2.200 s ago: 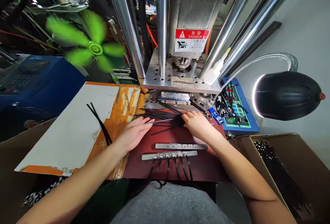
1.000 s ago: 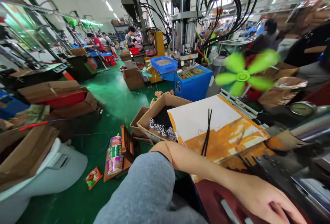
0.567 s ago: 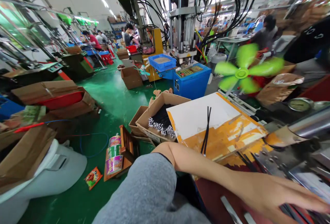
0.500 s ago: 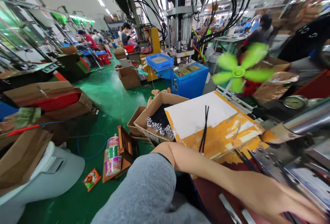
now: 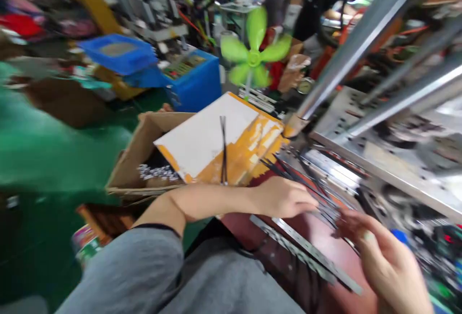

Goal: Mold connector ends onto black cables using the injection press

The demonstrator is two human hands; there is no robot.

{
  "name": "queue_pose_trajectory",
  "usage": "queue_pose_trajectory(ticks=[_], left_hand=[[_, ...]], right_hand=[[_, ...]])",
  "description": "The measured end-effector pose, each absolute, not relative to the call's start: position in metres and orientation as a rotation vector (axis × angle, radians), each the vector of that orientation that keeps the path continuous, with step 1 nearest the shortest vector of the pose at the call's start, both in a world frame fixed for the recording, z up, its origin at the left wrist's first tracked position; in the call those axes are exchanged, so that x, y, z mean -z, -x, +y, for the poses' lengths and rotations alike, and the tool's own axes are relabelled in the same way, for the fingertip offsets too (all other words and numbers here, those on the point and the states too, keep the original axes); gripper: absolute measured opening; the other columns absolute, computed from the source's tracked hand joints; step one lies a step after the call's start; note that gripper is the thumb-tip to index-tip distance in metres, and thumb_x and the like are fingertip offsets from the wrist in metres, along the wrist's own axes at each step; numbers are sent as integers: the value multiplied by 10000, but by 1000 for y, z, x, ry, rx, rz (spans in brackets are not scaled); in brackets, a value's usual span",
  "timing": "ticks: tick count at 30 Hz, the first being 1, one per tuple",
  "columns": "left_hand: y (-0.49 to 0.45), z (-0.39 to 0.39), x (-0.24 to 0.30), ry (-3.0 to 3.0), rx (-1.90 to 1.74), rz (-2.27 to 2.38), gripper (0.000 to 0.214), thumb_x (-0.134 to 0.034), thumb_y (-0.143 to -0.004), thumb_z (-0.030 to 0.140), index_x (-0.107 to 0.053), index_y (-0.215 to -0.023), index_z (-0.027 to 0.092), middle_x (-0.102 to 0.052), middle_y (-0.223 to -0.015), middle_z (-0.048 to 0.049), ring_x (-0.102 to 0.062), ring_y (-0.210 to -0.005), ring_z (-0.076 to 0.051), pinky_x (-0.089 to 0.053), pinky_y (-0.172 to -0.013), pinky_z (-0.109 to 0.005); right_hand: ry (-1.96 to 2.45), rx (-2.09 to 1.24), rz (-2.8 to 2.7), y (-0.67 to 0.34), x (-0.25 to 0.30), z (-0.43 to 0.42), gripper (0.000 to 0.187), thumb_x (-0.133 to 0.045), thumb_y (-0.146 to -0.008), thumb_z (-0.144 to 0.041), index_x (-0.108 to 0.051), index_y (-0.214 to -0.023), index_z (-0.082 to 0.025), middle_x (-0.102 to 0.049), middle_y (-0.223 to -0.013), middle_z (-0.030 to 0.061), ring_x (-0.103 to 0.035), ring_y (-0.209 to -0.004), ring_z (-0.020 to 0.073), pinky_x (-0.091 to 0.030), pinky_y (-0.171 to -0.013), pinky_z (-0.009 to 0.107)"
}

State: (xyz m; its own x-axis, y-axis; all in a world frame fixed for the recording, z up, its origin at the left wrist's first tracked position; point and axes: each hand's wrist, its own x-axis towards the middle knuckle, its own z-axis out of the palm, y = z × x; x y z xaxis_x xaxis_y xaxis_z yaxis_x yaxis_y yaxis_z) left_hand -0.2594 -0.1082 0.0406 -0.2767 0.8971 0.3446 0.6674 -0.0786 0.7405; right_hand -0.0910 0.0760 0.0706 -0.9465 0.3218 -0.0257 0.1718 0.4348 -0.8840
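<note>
My left hand [image 5: 287,197] reaches across from the left, its fingers closed around several thin black cables [image 5: 321,203]. Facing it, my right hand [image 5: 384,251] pinches the other end of the same cables; motion blur softens the fingertips. Beneath both hands is a dark red work surface [image 5: 238,227], where two long metal strips [image 5: 314,251] lie slantwise. More black cables [image 5: 276,164] spread beyond my left hand. A pair of black cables [image 5: 224,152] rests on a white and yellow board [image 5: 205,133].
A cardboard box [image 5: 126,169] of cables with pale ends stands left of the board. Behind it is a green fan [image 5: 254,58]. Metal machine columns [image 5: 361,39] and a steel plate [image 5: 397,164] border the right side. A blue machine cabinet [image 5: 198,80] stands farther back.
The view has swung right and down. My left hand, low at the right edge before, now shows nearer the middle with cables in it. My right hand has come into view.
</note>
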Motion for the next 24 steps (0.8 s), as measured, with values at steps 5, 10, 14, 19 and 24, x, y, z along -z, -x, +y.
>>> queue_pose_trajectory(ticks=[5, 10, 14, 19, 24], left_hand=[[267, -102, -26, -1671, -1346, 1887, 280, -547, -969, 310, -747, -1158, 254, -747, -1034, -102, -697, -965, -232, -464, -942, -305], [273, -98, -25, -1686, -1384, 1780, 255, -636, -889, 214, -762, -1106, 260, -754, -1009, -93, -701, -985, -224, -472, -985, -321], [280, -95, -22, -2140, -1341, 1901, 217, -580, -926, 185, -739, -1072, 213, -761, -962, -55, -709, -910, -188, -539, -875, -314], [294, -92, -12, -2023, -1546, 2061, 142, -631, -936, 214, -726, -1034, 176, -756, -938, -35, -708, -827, -139, -553, -790, -255], [291, -84, -15, -1179, -1505, 1709, 412, -497, -1004, 441, -756, -849, 160, -751, -809, -43, -713, -748, -134, -556, -688, -227]], right_hand=[[832, -2359, -1816, 112, -55, 45, 387, -674, -852, -542, -613, -706, -189, -521, -563, -3, -456, -468, 127, -427, -455, 274], [1026, -2555, -1384, 126, -50, 38, 328, -784, -734, -369, -564, -590, -172, -422, -432, -58, -294, -365, 62, -298, -384, 198], [1073, -2605, -1317, 124, -50, 52, 236, -764, -680, -305, -602, -579, -166, -400, -392, -61, -282, -331, 61, -279, -355, 199], [956, -2312, -1427, 120, -55, 76, 270, -760, -729, -293, -576, -563, -186, -456, -419, -43, -339, -358, 79, -321, -393, 221], [810, -2078, -1770, 117, -54, 85, 315, -743, -840, -346, -582, -614, -197, -512, -494, -33, -456, -462, 107, -373, -489, 251]])
